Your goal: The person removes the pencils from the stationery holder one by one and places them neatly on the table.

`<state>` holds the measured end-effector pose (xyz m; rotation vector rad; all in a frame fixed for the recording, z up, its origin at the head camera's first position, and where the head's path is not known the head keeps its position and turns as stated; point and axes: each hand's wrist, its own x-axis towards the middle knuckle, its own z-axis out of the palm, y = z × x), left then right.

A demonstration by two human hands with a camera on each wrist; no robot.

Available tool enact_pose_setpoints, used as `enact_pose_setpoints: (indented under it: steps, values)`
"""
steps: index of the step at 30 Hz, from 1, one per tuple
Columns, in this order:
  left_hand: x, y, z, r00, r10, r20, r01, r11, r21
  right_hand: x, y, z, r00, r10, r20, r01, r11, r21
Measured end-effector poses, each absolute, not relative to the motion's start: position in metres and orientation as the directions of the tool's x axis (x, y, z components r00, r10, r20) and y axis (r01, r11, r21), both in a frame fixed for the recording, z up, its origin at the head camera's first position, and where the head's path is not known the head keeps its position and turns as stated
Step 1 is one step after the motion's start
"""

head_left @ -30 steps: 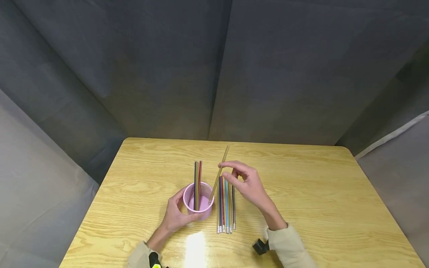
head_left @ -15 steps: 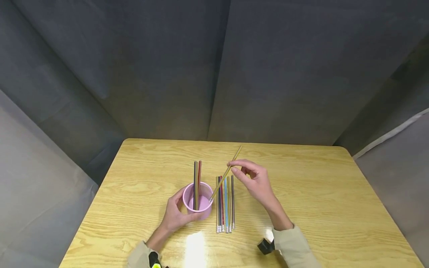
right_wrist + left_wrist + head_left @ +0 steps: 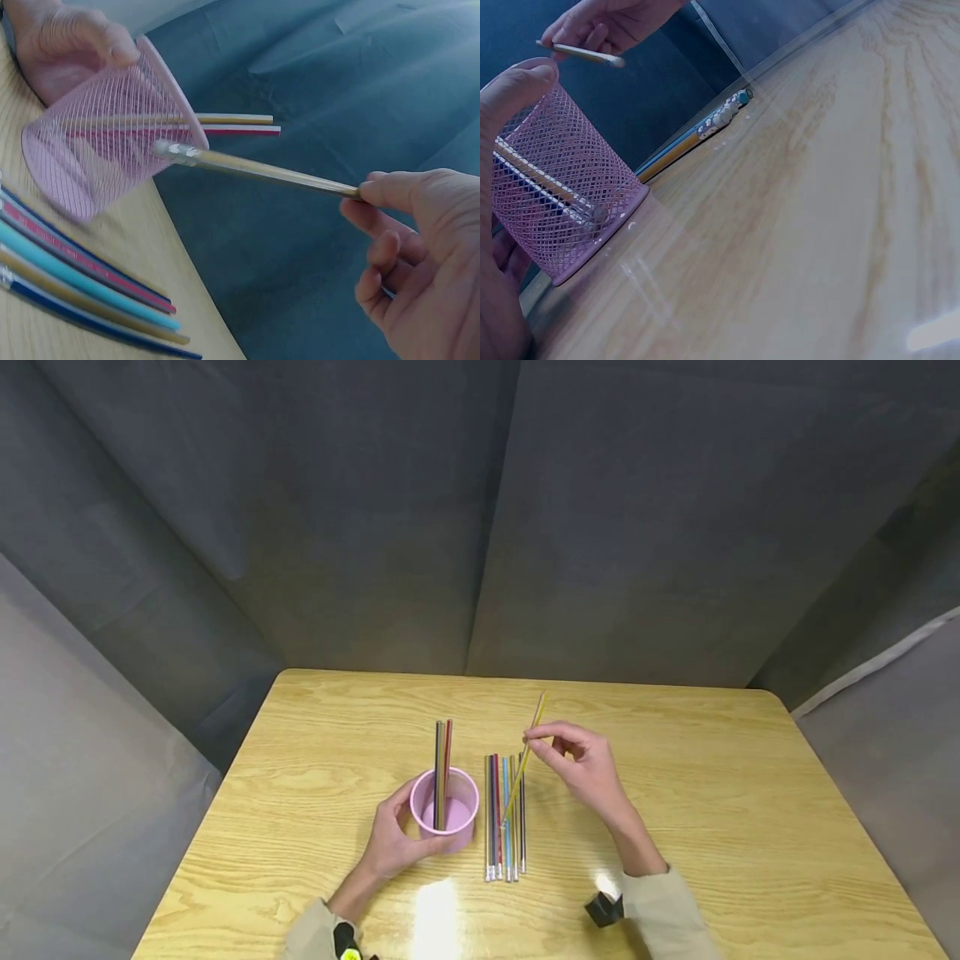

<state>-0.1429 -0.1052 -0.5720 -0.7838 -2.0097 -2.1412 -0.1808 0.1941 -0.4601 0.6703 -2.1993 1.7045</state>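
Note:
My left hand [image 3: 393, 843] grips a pink mesh pencil cup [image 3: 570, 150] that stands upright on the table, thumb at the near side of its rim. Several pencils [image 3: 441, 760], dark, yellowish and red, lean together inside the cup. Between thumb and fingertips, my right hand [image 3: 581, 764] pinches a yellow pencil [image 3: 262, 169] near its middle. Its eraser end points down and toward the cup, and in the head view it overlaps a row of pencils [image 3: 507, 852] lying to the cup's right. The right wrist view shows blue, red, light blue and yellowish ones there.
The wooden table [image 3: 712, 793] reaches back to a dark grey curtain [image 3: 375, 527]. A lighter grey cloth [image 3: 75, 760] hangs at the left side. Light reflects off the table's near part.
The right hand has moved right, carrying the yellow pencil's eraser end from inside the cup's rim to over the row of pencils. The left hand and cup have stayed put.

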Motion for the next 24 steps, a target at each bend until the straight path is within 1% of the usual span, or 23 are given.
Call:
enact_pose_setpoints:
  steps: [6,12,17,24]
  values:
    - [-0.142,-0.104,-0.572,-0.847,0.261,0.462,0.446,-0.123,0.887,-0.185,0.205,-0.47,-0.9,-0.26,0.35,-0.419,0.295,-0.859]
    - [-0.142,-0.105,-0.572,-0.858,0.27,0.437,0.419,-0.124,0.9,-0.192,0.216,-0.486,-0.936,-0.295,0.189,-0.291,0.353,-0.889]
    - [-0.142,-0.105,-0.572,-0.861,0.273,0.428,0.409,-0.126,0.904,-0.199,0.226,-0.501,-0.946,-0.317,0.063,-0.188,0.383,-0.904]
    - [-0.144,-0.105,-0.573,-0.863,0.263,0.431,0.414,-0.118,0.902,-0.205,0.231,-0.513,-0.931,-0.363,-0.042,-0.137,0.455,-0.88]
